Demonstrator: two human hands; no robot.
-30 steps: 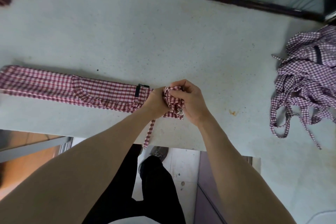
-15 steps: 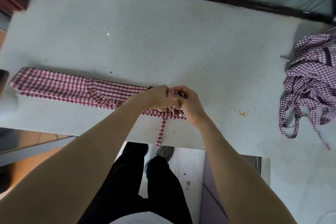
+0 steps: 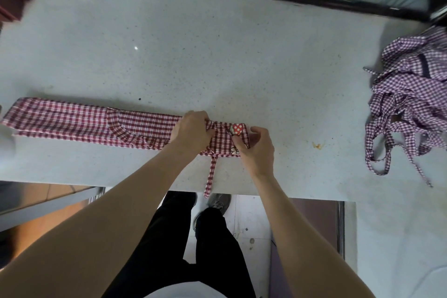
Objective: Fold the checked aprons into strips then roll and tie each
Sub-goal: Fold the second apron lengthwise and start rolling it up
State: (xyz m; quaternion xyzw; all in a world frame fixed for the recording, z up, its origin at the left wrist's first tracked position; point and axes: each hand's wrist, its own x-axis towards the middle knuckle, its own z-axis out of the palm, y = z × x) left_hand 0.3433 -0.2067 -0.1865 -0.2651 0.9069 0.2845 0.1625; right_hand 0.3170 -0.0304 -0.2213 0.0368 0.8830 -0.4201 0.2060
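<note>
The red checked apron (image 3: 96, 126) lies folded into a long strip across the pale table (image 3: 242, 68), running from its left edge to the near middle. My left hand (image 3: 192, 129) sits on the strip, its fingers (image 3: 208, 129) curled and gripping the cloth just left of the end. My right hand (image 3: 257, 149) pinches that right end, thumb and fingers (image 3: 238, 144) clamped on the fabric beside a red polka-dot patch (image 3: 237, 128). One apron tie (image 3: 211, 176) trails from under my hands over the table's near edge. A heap of purple checked aprons (image 3: 411, 101) lies well apart on the right.
</note>
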